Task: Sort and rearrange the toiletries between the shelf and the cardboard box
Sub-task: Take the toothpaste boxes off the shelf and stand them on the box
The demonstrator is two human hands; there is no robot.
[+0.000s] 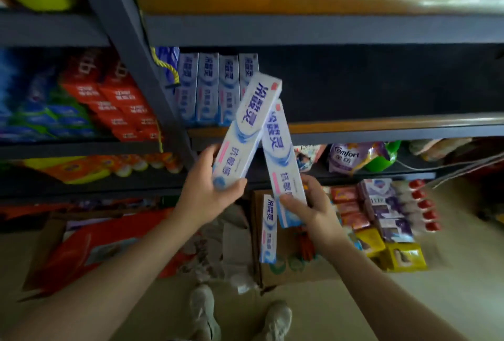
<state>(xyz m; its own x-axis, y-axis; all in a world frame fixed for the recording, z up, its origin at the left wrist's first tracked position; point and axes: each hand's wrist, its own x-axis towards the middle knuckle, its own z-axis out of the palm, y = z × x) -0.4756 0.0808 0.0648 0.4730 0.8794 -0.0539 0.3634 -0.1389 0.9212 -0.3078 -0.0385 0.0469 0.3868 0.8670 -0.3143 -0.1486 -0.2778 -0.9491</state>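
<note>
Red toothpaste cartons (109, 100) are seen stacked at the left end of the middle shelf (354, 133), past the dark upright post (141, 67), with blue and green packs (41, 119) beside them. Just right of the post, a row of white-and-blue toothpaste boxes (210, 86) is stood upright at the shelf's back. One such box, the left-held box (245, 130), is gripped at its lower end by the left hand (210, 190), fingers curled round it, and is tilted up to the right. It is crossed by the right-held box (283, 160), which is pinched near its lower end by the right hand (313, 207). Below the hands, a cardboard box (275, 272) is set on the floor with another toothpaste box (268, 228) standing in it. To its right, soap packets (381, 220) are laid out in rows.
</note>
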